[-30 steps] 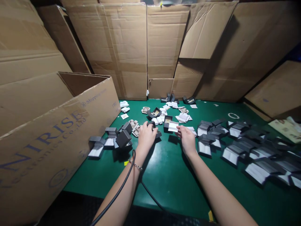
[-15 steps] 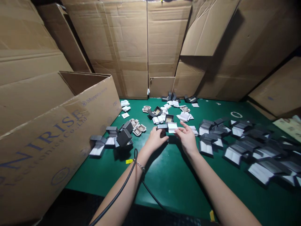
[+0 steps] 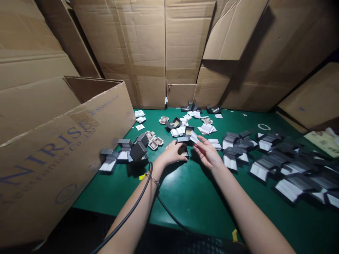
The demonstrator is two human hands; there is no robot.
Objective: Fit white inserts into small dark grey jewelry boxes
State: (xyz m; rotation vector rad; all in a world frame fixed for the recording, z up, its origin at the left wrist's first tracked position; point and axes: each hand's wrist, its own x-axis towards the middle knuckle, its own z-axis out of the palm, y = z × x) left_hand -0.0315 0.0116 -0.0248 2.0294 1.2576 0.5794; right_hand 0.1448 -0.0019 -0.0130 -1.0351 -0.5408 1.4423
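Note:
My left hand [image 3: 172, 153] is closed around a small dark box [image 3: 183, 139] whose lid stands up, near the middle of the green table. The box's inside shows partly past my fingers. Between the thumb and fingers of my right hand [image 3: 208, 151] is a folded white paper [image 3: 194, 137], tilted, just right of the box lid. Behind them lie another open dark box [image 3: 189, 131] and several folded white papers [image 3: 178, 132]. A bracelet and a black cable cross my left wrist.
A large cardboard carton [image 3: 79, 148] stands on the left. Several open dark boxes with white linings [image 3: 261, 170] cover the right side of the green table [image 3: 185, 208]. More dark boxes [image 3: 139, 150] and beige inserts [image 3: 155, 141] lie left of my hands. Cardboard panels [image 3: 137, 53] wall the back.
The white paper in my right hand has gone from lying flat to tilted. My left thumb has shifted, so more of the box's inside shows. The view has moved slightly.

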